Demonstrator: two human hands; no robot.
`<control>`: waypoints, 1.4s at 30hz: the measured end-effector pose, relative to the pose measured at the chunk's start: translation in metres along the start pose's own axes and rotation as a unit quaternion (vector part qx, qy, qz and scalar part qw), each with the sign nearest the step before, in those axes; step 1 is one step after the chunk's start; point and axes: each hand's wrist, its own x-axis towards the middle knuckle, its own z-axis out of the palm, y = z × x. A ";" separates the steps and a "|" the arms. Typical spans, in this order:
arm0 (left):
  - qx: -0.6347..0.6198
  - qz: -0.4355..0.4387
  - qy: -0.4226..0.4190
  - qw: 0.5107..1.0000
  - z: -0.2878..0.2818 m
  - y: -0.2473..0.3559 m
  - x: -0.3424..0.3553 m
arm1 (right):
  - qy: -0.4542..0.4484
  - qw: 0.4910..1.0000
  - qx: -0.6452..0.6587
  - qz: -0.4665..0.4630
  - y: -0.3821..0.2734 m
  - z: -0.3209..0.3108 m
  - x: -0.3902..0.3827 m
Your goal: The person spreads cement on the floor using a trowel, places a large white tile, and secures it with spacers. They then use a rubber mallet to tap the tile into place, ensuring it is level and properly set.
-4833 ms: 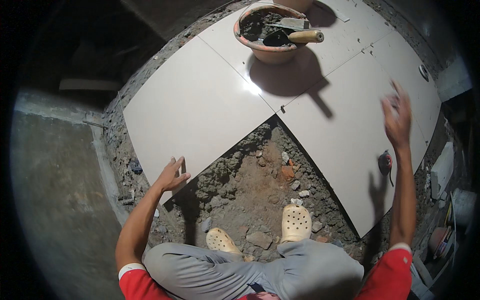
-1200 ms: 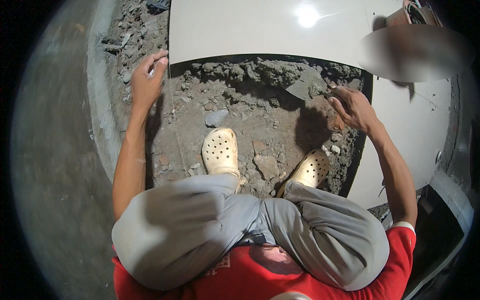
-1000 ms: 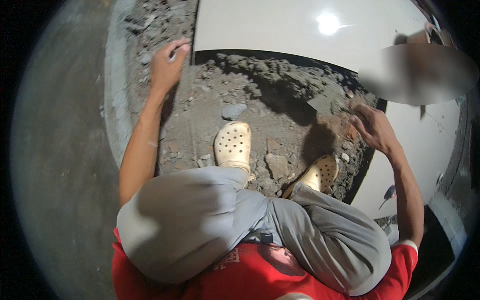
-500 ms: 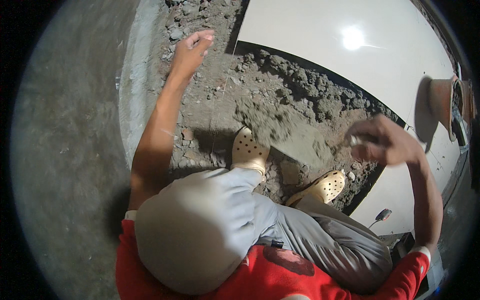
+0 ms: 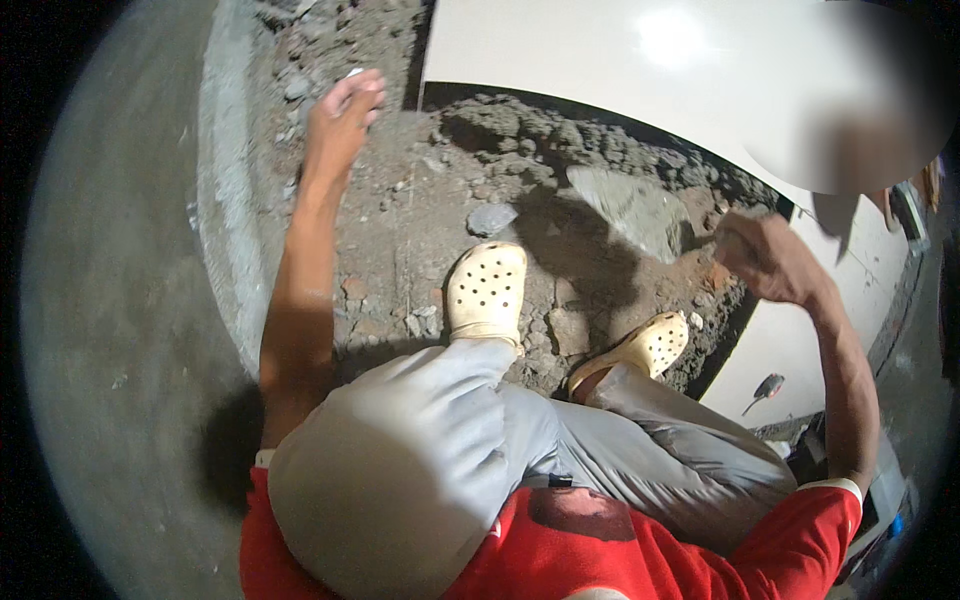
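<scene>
My right hand [image 5: 762, 255] is wrapped round the handle of a trowel [image 5: 630, 208], most of the handle hidden in the fist. The trowel's broad blade is smeared with grey mortar and hangs tilted above the rubble bed [image 5: 400, 240], its shadow falling on the ground near my shoes. Held out at the far left, my left hand [image 5: 340, 125] has loosely bent fingers, somewhat apart, and nothing visible in them. Loose clods of mortar [image 5: 590, 140] lie along the dark edge of the pale floor tiles [image 5: 560, 50].
My cream clogs [image 5: 488, 290] stand on the rubble, with broken stone between them. A concrete strip [image 5: 225, 200] borders smooth floor at left. A small red-and-dark tool [image 5: 768, 386] lies on a tile at right. Blur covers a brownish object [image 5: 868, 150] at upper right.
The mortar heaped on the trowel has come off the blade. Trowel and right hand have risen slightly in view; my left hand appears further left as the whole view shifts.
</scene>
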 end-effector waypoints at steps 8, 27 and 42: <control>0.005 0.026 0.010 1.000 -0.002 0.018 -0.010 | -0.020 0.998 -0.056 -0.012 0.070 0.077 -0.028; 0.033 0.028 0.013 0.999 0.018 0.030 -0.031 | 0.086 0.993 -0.079 0.004 0.050 0.072 0.053; 0.041 0.012 0.004 0.999 0.001 0.020 -0.040 | 0.177 0.975 -0.136 0.014 0.012 0.081 0.020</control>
